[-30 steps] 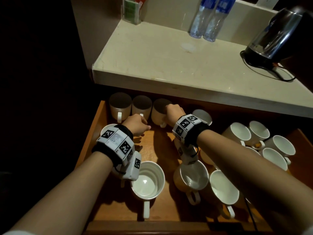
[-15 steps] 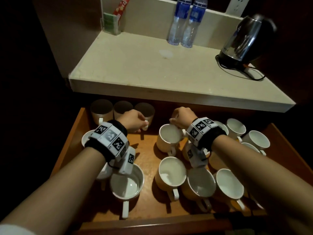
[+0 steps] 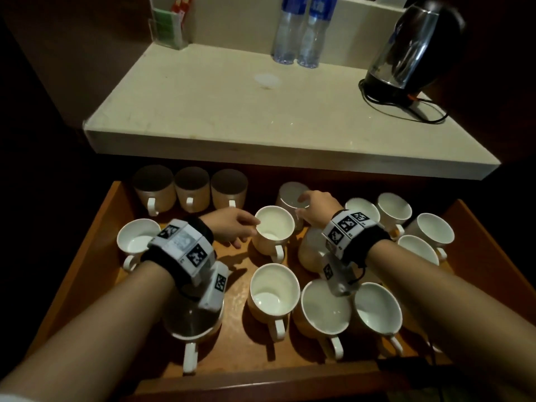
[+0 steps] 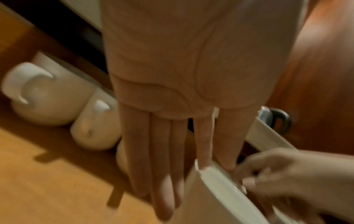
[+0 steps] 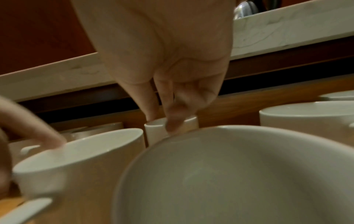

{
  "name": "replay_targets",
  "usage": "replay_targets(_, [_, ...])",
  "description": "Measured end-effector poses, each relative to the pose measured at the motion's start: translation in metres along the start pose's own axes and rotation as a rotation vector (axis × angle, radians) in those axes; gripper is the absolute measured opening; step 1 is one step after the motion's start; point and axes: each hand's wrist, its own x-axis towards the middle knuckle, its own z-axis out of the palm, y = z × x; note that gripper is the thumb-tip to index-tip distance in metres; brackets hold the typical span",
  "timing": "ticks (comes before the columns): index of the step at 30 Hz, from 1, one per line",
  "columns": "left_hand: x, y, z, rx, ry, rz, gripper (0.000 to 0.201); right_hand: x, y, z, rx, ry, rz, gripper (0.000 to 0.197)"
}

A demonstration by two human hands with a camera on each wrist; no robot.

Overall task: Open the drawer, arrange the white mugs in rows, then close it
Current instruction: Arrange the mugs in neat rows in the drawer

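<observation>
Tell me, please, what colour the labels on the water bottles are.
Blue labels, clearest in the head view.

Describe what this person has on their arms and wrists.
Both forearms are bare. Each wrist wears a black strap carrying white blocks printed with black square markers: left wrist band, right wrist band. A white camera housing hangs beneath each, and a thin black cable loops by the right one.

White mugs (image 3: 274,290) sit in an orange-brown wooden drawer (image 3: 95,233) at the lower frame. Above – a cream, faintly veined counter (image 3: 220,111), 2 clear bottles (image 3: 300,33) with blue labels, a black-and-silver kettle (image 3: 406,50), a green card holder (image 3: 166,27) upper left.
</observation>
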Motion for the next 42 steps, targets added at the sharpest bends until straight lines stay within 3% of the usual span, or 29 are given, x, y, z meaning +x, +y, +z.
replay_targets(7, [-0.027,-0.017,-0.044,-0.105,0.217,-0.025,0.040,-0.006,-0.029,-0.004,0.037,0.145,-0.188,0.028])
replay_targets(13, [-0.077,-0.043,-0.076,-0.140,0.396,-0.067,0.038,-0.015,-0.089,0.006,0.007,-0.086,-0.477,0.027])
replay_targets(23, [-0.169,-0.089,-0.094,-0.203,0.654,-0.177,0.035,-0.042,-0.174,0.043,-0.209,-0.364,-0.732,0.031])
replay_targets(31, [-0.164,-0.069,-0.064,-0.235,0.610,-0.131,0.038,-0.052,-0.172,0.057,-0.498,-0.587,-0.727,0.042])
replay_targets(34, [-0.154,-0.061,-0.055,-0.229,0.561,-0.116,0.040,-0.059,-0.162,0.062,-0.605,-0.667,-0.733,0.037])
replay_targets(36, [-0.146,-0.054,-0.049,-0.228,0.532,-0.108,0.040,-0.059,-0.156,0.067,-0.626,-0.664,-0.721,0.026])
replay_targets(42, [-0.120,-0.030,-0.036,-0.237,0.444,-0.078,0.037,-0.054,-0.136,0.061,-0.513,-0.594,-0.704,0.035])
